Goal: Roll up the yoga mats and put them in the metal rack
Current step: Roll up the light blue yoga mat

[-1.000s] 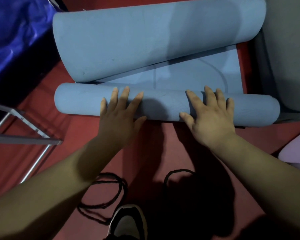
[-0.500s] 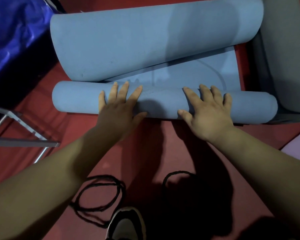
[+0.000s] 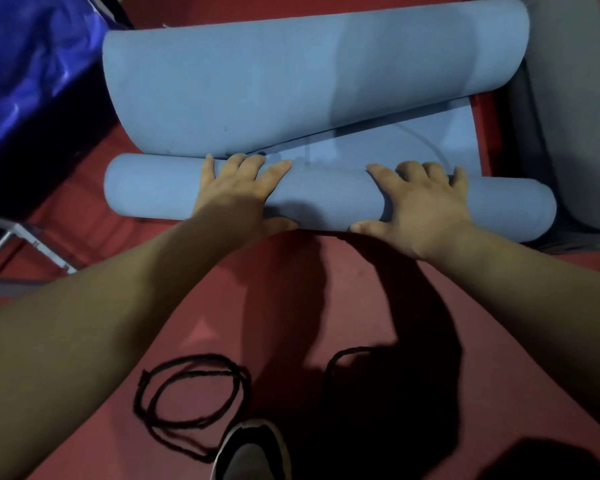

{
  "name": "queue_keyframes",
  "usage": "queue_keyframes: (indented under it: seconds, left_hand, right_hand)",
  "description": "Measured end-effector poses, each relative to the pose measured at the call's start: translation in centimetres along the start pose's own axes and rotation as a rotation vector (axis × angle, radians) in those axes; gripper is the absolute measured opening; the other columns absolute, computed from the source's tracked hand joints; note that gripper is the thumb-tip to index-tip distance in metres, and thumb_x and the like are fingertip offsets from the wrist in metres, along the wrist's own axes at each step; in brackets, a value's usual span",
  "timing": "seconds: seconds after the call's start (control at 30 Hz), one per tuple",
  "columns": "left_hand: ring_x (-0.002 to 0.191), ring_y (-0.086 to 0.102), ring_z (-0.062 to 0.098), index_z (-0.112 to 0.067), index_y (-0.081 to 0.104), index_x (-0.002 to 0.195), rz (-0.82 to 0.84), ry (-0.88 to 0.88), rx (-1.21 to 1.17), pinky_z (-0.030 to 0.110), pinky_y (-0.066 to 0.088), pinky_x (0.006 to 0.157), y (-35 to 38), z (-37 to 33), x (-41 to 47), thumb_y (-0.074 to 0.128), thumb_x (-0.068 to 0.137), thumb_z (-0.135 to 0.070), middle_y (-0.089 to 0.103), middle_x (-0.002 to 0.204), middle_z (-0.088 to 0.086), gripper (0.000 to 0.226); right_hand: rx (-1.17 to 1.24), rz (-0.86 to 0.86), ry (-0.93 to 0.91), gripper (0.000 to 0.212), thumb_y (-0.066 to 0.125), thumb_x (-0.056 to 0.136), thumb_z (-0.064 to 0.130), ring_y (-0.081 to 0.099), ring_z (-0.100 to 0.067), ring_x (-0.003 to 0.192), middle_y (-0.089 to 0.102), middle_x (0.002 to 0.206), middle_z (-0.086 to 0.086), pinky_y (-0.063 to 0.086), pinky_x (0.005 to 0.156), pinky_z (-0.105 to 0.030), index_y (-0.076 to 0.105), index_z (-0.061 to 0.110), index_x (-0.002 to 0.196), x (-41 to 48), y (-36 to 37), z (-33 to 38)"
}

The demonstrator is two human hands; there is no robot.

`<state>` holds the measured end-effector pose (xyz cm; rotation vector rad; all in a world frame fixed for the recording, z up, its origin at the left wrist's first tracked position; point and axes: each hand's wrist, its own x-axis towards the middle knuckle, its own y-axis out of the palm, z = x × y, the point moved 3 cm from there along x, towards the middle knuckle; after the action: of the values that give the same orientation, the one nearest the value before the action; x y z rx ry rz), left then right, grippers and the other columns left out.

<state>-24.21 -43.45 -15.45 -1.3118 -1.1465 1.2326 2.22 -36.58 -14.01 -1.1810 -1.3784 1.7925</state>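
The left hand (image 3: 238, 197) and right hand (image 3: 426, 202) wrap spread fingers (image 3: 274, 173) over the rolled blue yoga mat (image 3: 153, 188), thumbs hooked under its near edge on the red floor (image 3: 201, 327).

The left hand (image 3: 238, 195) and right hand (image 3: 426, 202), lying flatter a second ago, are reaching forward over the roll (image 3: 329, 199) of the blue yoga mat (image 3: 291, 81), fingers curling over its top, thumbs (image 3: 281, 224) tucking against its near side. The roll is advancing, and the flat strip (image 3: 378, 147) before the curled far end (image 3: 482, 46) is narrowing.
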Motion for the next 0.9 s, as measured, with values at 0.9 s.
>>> queue_keyframes:
  seconds: [0.9]
  left_hand:
    - [0.11, 0.053, 0.031, -0.032, 0.048, 0.147, 0.139, 0.024, -0.021, 0.044, 0.041, 0.092, -0.2, -5.8, -15.1, 0.029, 0.082, -0.092, 0.058, 0.127, 0.003, 0.09]
  right_hand:
    - [-0.027, 0.149, -0.198, 0.094, 0.025, 0.076, 0.095, 0.048, -0.027, 0.123, 0.053, 0.135, 0.003, 0.032, 0.108, -0.048, 0.034, 0.038, 0.151, -13.4, 3.9, 0.5]
